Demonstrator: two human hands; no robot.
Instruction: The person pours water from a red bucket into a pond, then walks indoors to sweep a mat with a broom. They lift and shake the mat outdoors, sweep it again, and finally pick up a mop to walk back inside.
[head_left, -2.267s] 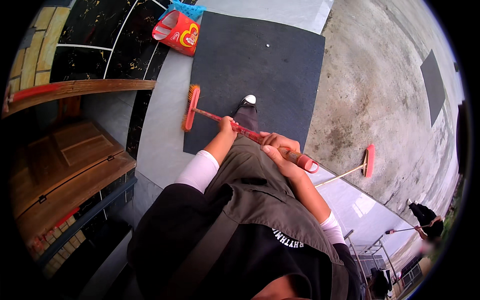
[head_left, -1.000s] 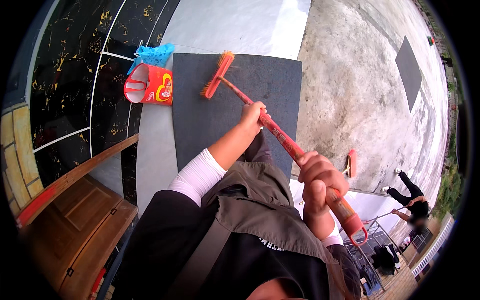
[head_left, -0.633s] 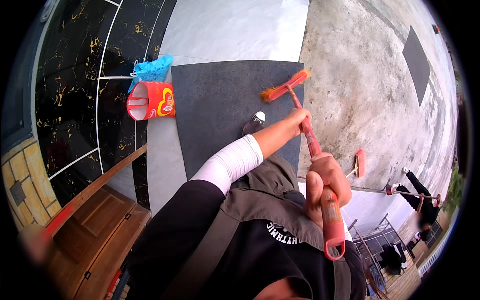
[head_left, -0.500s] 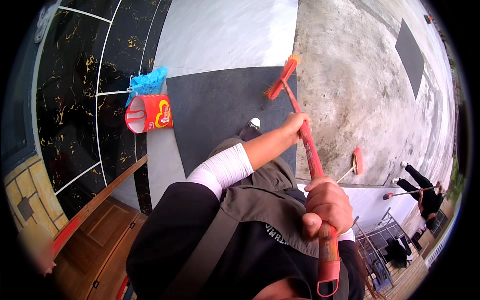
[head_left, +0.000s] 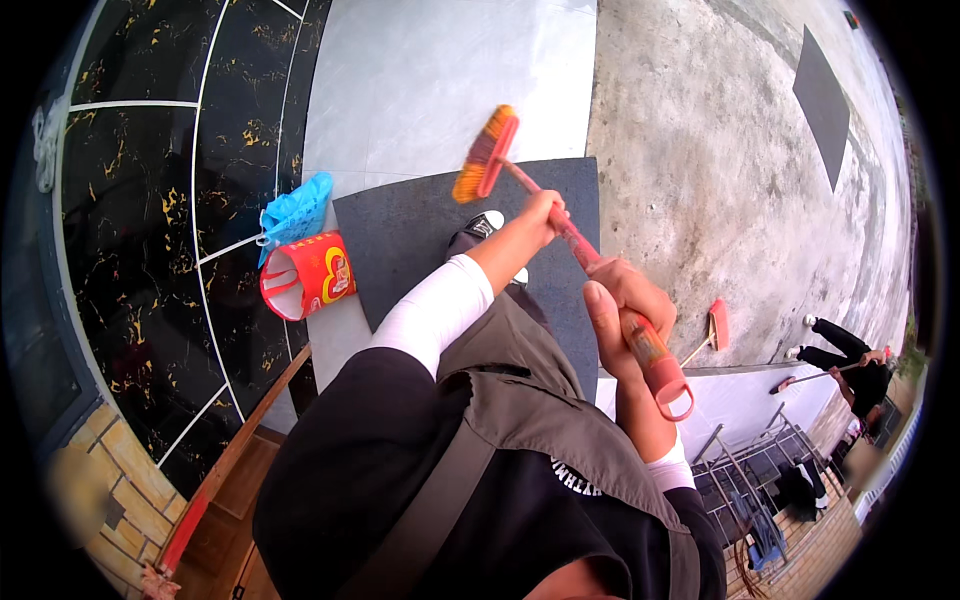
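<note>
I hold a red broom [head_left: 487, 155] slantwise in front of me, its orange and yellow bristles facing left. My left hand [head_left: 543, 215] is wrapped around the lower part of the red handle. Near the handle's top, which ends in a loop, my right hand [head_left: 632, 305] is closed, with its thumb pointing up along the side. The broom head is over the pale floor [head_left: 420, 90], just past the far edge of a dark grey mat [head_left: 410, 225]; whether the bristles touch the floor I cannot tell. My shoes [head_left: 483, 224] stand on the mat.
At left, a red bag [head_left: 318, 275] and a blue bag [head_left: 297, 208] sit by a black marbled wall [head_left: 130, 230]. A second broom [head_left: 717, 325] is on the right. Another person [head_left: 845, 355] holds a long-handled tool near metal frames [head_left: 765, 470]. Rough concrete [head_left: 690, 180] lies right of the mat.
The broom head has swung left from the mat's right edge onto the pale floor, bristles now leftward. Both hands moved left with the handle, and my right hand rose; my body view shifted slightly.
</note>
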